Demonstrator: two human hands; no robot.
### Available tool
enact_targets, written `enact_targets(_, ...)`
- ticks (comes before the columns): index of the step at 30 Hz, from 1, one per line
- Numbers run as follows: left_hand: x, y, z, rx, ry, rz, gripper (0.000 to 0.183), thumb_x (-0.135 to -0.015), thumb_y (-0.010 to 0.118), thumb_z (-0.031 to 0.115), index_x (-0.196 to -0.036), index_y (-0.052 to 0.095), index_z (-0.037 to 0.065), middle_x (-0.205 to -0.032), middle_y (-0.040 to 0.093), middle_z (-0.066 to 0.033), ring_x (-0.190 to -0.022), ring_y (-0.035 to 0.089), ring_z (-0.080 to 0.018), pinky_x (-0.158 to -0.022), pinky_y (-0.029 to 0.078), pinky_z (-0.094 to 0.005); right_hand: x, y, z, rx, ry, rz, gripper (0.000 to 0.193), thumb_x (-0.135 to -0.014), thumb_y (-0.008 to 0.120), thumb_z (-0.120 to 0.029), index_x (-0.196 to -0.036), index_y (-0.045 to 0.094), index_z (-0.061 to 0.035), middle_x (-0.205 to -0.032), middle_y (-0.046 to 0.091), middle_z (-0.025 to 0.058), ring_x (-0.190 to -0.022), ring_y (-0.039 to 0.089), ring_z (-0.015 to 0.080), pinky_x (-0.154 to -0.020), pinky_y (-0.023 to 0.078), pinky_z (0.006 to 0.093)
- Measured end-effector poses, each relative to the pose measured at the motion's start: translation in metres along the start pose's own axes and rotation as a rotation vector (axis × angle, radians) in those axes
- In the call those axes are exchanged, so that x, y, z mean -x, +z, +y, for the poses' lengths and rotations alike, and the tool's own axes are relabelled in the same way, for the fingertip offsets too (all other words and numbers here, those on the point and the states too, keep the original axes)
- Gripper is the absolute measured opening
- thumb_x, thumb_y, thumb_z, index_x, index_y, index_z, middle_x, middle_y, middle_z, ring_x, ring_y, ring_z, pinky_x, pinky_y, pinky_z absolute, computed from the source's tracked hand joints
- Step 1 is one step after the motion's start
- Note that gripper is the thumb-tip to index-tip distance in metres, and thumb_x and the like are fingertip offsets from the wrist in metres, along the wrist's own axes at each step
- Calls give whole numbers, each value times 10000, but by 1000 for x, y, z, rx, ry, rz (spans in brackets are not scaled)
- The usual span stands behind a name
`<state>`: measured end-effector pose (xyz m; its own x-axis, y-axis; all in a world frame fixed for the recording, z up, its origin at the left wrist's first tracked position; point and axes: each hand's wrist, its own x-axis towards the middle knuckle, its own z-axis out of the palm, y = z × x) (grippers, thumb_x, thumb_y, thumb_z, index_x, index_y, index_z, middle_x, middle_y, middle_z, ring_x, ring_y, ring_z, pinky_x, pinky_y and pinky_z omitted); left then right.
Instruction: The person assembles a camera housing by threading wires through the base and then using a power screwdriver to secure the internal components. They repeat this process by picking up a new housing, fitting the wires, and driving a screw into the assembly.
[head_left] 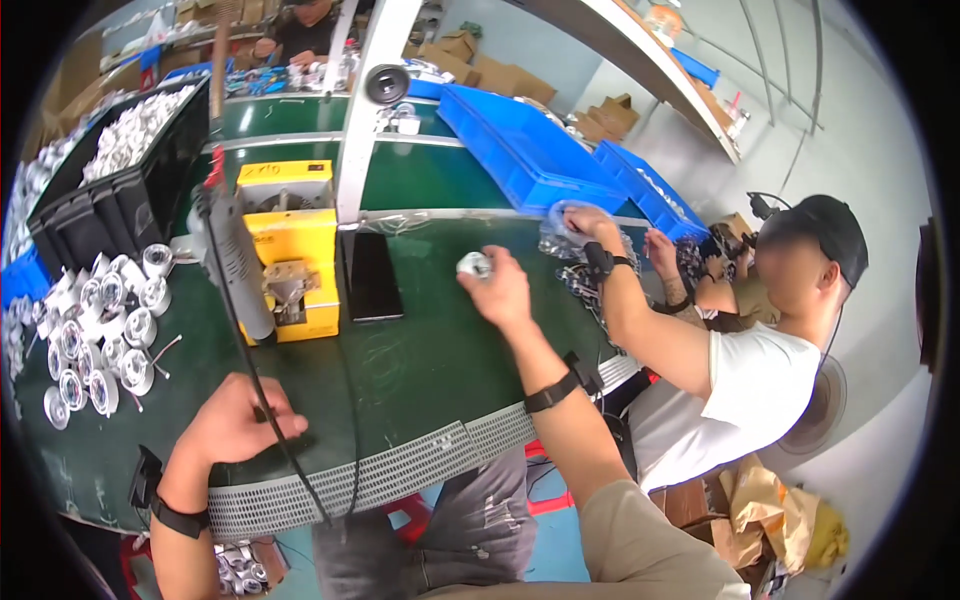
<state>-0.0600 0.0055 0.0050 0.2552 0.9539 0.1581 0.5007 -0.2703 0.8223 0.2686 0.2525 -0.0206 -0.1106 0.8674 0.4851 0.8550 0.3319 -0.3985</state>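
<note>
Right hand (503, 295): fingers clamped on small round white part (473, 264), over smooth green bench (430, 350). Left hand (235, 420), eight o'clock: fingers curled, partly hidden; cannot tell if together. Black cable (262, 395) crosses there. Nine o'clock: glossy black slab (376, 277), yellow cardboard box (322, 250). One o'clock: blue plastic tray (530, 150). Three o'clock: co-worker's bare arm (650, 330). Open bench between hands; perforated edge strip (440, 453), six o'clock.

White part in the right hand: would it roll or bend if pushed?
The white part looks round, so it may roll if set on its side. It is probably stiff, as it shows no sag in the right hand. Being small beside that hand, it is likely light too.
</note>
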Motion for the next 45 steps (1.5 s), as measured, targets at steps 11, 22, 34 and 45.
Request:
enact_targets(11,-6,10,2,997,-57,-47,586,-936,606,268,-1395,363,-3,-1271,534,-125,-1092,585,-223,-922,512,-395,74,-37,-171,-740,-978,-351,669,-701,815,-156,-1286,510,-48,-1189,573,166,-1055,574,346,-908,474,397)
enact_targets(22,-2,5,-5,863,-144,21,518,-768,752,-32,-1219,501,12,-1149,582,-54,-1061,573,-136,-933,498,-309,64,-23,-155,-1115,-20,-1045,270,-949,575,-180,-1146,607,2,-1017,644,69,-913,612,138,-763,521,304)
enact_targets(34,-8,7,-6,789,-13,1,582,-667,834,-7,-1147,510,53,-1216,541,-59,-1102,555,-158,-979,462,-333,71,-17,-148,-1266,91,-1416,218,-920,625,-164,-1057,594,2,-858,633,40,-803,583,111,-725,458,258)
enact_targets(45,-3,14,0,1018,-127,-16,775,-884,630,475,-1411,355,-23,-1259,551,-134,-1113,573,-212,-879,514,-366,79,-18,-147,-1493,-32,-1174,127,-879,640,-79,-927,630,38,-869,604,93,-768,565,147,-732,456,277)
